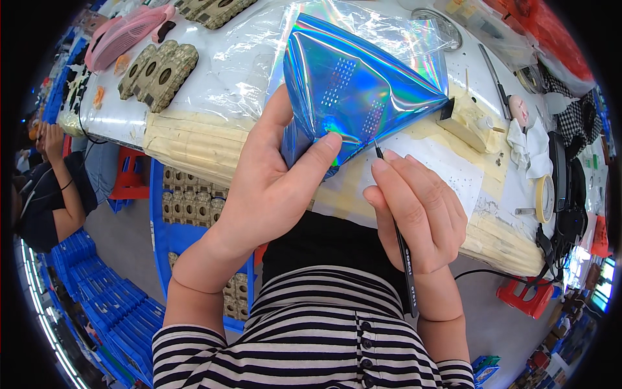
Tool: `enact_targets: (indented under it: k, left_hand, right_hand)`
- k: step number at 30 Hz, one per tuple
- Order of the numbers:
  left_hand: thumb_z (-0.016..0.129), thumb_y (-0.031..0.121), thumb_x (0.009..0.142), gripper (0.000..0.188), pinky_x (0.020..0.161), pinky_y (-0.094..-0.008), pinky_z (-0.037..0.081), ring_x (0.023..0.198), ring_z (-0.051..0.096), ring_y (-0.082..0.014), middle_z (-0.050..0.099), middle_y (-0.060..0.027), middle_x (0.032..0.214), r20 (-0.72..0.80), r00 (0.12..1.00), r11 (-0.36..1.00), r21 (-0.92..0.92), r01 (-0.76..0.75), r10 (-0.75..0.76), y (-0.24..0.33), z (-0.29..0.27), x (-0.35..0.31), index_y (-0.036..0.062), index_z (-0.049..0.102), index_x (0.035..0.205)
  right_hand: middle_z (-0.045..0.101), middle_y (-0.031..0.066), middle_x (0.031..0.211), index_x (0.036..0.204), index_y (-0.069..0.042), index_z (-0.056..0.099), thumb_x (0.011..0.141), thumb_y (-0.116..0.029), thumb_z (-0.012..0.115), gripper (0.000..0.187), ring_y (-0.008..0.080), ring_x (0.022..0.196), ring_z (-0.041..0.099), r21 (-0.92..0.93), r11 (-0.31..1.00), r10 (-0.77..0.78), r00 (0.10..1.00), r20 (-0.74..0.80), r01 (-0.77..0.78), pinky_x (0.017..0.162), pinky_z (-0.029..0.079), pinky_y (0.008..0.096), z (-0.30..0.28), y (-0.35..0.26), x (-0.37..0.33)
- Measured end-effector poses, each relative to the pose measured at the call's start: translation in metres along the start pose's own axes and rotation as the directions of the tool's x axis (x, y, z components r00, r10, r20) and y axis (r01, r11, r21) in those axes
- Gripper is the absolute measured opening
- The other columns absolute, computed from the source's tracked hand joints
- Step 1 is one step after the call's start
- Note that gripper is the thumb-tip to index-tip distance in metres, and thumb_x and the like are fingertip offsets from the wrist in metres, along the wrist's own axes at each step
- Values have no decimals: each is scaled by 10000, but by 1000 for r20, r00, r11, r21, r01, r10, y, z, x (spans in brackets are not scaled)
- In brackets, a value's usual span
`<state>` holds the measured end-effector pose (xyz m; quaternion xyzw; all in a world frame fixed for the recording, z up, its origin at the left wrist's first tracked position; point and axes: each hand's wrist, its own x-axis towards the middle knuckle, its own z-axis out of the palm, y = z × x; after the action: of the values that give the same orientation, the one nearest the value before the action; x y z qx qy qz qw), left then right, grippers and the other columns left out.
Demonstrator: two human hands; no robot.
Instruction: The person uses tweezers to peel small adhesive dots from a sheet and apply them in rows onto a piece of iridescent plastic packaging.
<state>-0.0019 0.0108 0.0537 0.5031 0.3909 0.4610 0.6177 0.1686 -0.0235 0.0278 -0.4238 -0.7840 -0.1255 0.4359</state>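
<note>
A shiny blue holographic sheet or pouch (353,84) is tilted up above the table's near edge, bearing two patches of small dots in rows. My left hand (278,168) grips its lower left edge, thumb on the front and fingers behind. Between the fingertips of my right hand (421,214) is a thin black pen-like tool (403,249). Its tip meets the sheet's lower edge near the right patch of dots. Whether the tip touches the surface I cannot tell. A white paper (447,175) with tiny specks lies beneath, on the table.
Camouflage-patterned casings (159,74) and a pink perforated item (126,35) lie at the far left. Clear plastic film (227,71) covers the table behind. To the right are a tape roll (544,198) and a taped block (470,126). A person (48,194) sits at left; blue trays hold more casings.
</note>
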Motion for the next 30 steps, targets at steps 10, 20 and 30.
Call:
enact_targets:
  k: [10, 20, 30]
  left_hand:
    - [603, 34, 928, 406, 909, -258, 453, 1036, 565, -109, 603, -68, 1161, -30, 999, 999, 31, -31, 32, -2, 0, 0, -11, 475, 1311]
    - [630, 40, 918, 386, 870, -249, 474, 990, 593, -105, 629, -58, 1115, -41, 998, 998, 45, -53, 55, -4, 0, 0, -7, 504, 1280]
    - [619, 29, 921, 393, 894, -257, 474, 1014, 597, -112, 631, -69, 1135, -39, 998, 998, 29, -54, 55, -5, 0, 1, -14, 495, 1292]
  right_hand:
    - [701, 141, 886, 995, -2, 691, 872, -219, 715, 250, 247, 788, 712, 16, 1000, 12, 1000, -13, -12, 696, 612, 347, 0, 0, -1]
    - [698, 144, 890, 998, -3, 691, 882, -233, 704, 257, 247, 786, 711, 11, 1000, 0, 1000, -3, 0, 693, 612, 348, 0, 0, 0]
    - [695, 139, 882, 984, -7, 695, 881, -227, 703, 243, 245, 782, 710, 0, 1000, -6, 1000, -3, 6, 689, 610, 345, 1, 0, 1]
